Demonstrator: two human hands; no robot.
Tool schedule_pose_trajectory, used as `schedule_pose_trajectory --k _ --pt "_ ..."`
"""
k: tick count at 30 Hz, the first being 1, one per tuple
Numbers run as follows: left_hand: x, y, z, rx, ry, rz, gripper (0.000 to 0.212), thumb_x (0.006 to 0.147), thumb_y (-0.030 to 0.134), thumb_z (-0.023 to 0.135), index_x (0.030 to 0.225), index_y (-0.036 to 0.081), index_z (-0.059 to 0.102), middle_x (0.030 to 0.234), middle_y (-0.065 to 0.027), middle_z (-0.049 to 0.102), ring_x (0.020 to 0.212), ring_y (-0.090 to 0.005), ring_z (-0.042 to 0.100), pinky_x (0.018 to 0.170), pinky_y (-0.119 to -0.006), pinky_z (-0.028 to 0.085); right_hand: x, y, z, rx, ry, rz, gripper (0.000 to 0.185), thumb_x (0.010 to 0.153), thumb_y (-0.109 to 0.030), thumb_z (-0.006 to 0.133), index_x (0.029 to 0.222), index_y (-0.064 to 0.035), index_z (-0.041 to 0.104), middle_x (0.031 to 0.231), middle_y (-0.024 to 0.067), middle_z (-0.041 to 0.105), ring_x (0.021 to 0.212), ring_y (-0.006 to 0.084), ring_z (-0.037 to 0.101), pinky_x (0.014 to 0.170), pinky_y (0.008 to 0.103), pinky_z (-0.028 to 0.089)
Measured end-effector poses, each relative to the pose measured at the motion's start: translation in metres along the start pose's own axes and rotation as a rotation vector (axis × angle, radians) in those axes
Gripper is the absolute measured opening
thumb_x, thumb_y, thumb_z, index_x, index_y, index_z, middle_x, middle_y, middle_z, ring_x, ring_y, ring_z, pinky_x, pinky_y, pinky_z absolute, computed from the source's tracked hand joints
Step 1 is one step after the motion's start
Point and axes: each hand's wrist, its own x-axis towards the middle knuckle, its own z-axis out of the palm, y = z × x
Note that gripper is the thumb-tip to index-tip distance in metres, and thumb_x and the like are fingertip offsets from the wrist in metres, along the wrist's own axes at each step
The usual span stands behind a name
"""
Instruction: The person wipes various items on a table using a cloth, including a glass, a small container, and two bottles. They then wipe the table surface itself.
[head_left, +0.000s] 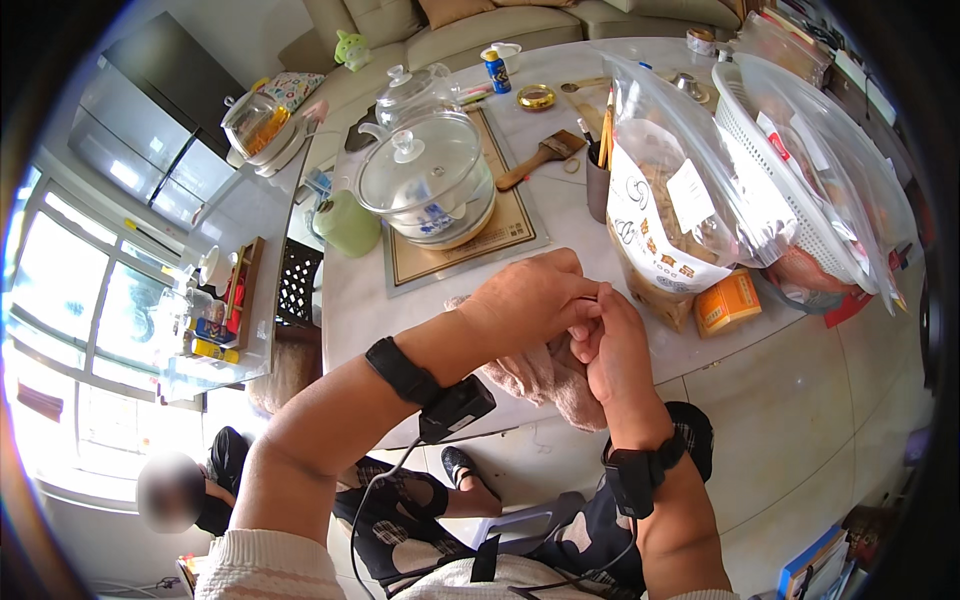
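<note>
My left hand (529, 296) and my right hand (619, 345) meet fingertip to fingertip above the near edge of a marble-topped table (360, 337). A thin dark sliver shows between the pinching fingertips; what it is I cannot tell. Under and behind the hands lies a crumpled pink cloth (536, 379), partly hidden by them. Each wrist wears a black strap with a small black box and a cable. To the right of the hands stands a printed clear plastic bag (667, 217) of brownish dried food, beside a small orange box (727, 301).
A lidded glass pot (424, 172) stands on a patterned mat (517, 225), near a green container (347, 223). Beyond are a wooden-handled brush (540, 159), a pen cup (598, 187) and a gold round tin (535, 97). A white basket (795, 180) leans right. Another person (217, 480) is at lower left.
</note>
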Motion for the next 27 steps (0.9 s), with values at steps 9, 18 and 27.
schedule_pose_trajectory --k 9,18,27 --pt "0.058 -0.067 -0.009 0.424 0.255 -0.052 0.017 0.087 0.018 0.064 0.092 0.003 0.071 0.095 -0.0166 0.069 0.088 -0.0323 0.067 0.075 -0.040 0.055 0.000 -0.004 0.009 -0.019 0.074 0.027 0.017 0.095 -0.009 0.045 0.101 0.0011 0.057 0.082 0.0103 0.061 0.060 0.0098 0.047 0.045 0.0224 0.034" --pt "0.100 -0.093 -0.014 0.764 -0.033 -0.313 0.017 0.079 -0.006 0.058 0.093 -0.003 0.066 0.100 -0.0231 0.066 0.095 -0.0380 0.067 0.077 -0.043 0.056 0.000 -0.011 0.002 0.021 -0.003 0.118 0.011 0.085 -0.001 0.051 0.094 -0.0009 0.057 0.084 0.0094 0.061 0.059 0.0076 0.045 0.044 0.0205 0.030" --pt "0.112 -0.107 -0.012 0.840 -0.008 -0.248 0.018 0.080 0.001 0.059 0.098 -0.001 0.065 0.099 -0.0200 0.064 0.093 -0.0381 0.066 0.076 -0.042 0.055 0.001 -0.012 0.003 0.002 -0.026 0.137 0.012 0.090 -0.004 0.049 0.098 -0.0020 0.057 0.084 0.0102 0.062 0.056 0.0066 0.044 0.042 0.0188 0.029"
